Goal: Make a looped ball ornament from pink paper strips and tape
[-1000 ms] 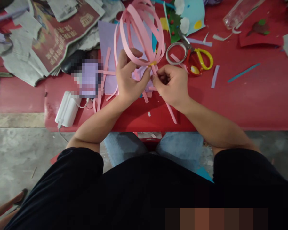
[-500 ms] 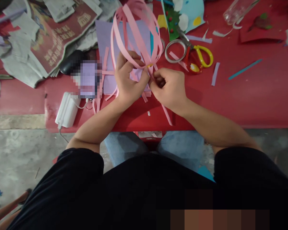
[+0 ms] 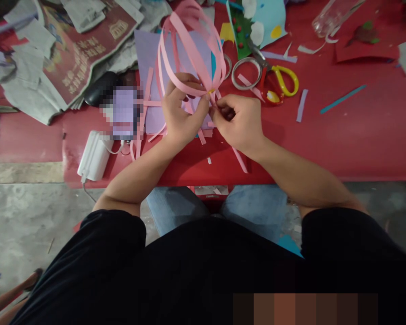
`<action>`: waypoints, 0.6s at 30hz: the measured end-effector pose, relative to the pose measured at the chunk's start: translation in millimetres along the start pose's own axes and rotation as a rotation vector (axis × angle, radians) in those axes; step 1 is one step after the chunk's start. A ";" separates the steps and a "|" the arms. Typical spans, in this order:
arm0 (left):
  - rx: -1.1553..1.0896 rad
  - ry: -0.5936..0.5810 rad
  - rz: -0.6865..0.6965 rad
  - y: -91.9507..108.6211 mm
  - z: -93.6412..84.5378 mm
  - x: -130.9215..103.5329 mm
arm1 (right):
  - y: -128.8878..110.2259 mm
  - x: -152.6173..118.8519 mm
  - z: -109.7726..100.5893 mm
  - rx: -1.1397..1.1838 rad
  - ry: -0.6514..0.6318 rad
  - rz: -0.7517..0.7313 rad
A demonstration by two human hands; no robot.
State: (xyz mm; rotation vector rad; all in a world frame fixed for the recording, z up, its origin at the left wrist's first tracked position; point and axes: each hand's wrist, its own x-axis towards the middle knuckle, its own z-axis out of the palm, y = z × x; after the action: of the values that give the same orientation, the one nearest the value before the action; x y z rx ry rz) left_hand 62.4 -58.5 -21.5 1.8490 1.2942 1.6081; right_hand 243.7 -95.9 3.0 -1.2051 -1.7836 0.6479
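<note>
A round cage of looped pink paper strips [image 3: 190, 42] rises above both hands, its strips drawn together at a small yellow spot. My left hand [image 3: 186, 108] pinches the gathered lower end from the left, with some fingers behind the strips. Close beside it, my right hand [image 3: 238, 117] is closed on the pink strip ends just below the yellow spot. One pink strip [image 3: 239, 160] hangs out below my right hand. Behind the cage lies a purple paper sheet [image 3: 150, 49], partly covered by loose pink strips [image 3: 149, 90].
To the right are a tape roll [image 3: 246, 73], scissors with red and yellow handles [image 3: 286, 80], a blue strip [image 3: 343, 99] and a clear bottle [image 3: 328, 20]. On the left lie newspapers [image 3: 77, 49], a black mouse [image 3: 100, 88], a blurred phone [image 3: 124, 112] and a white power bank [image 3: 95, 155].
The pink cage has tilted slightly, and the strip hanging below my right hand has swung a little to the right. Both hands keep nearly the same place and grip.
</note>
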 end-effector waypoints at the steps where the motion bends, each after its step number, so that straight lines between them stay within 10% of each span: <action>1: 0.009 -0.007 0.003 3.2 -1.0 -0.5 | -0.4 1.5 -1.2 0.030 0.003 0.013; 18: 0.186 -0.001 0.138 -2.1 -20.6 -11.0 | 13.2 23.7 -3.3 0.437 0.019 0.108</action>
State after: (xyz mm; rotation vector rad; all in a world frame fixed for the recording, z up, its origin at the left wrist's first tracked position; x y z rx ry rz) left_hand 43.5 -72.2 -23.7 2.0903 1.3842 1.6014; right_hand 249.0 -69.1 2.9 -1.0036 -1.4660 1.0237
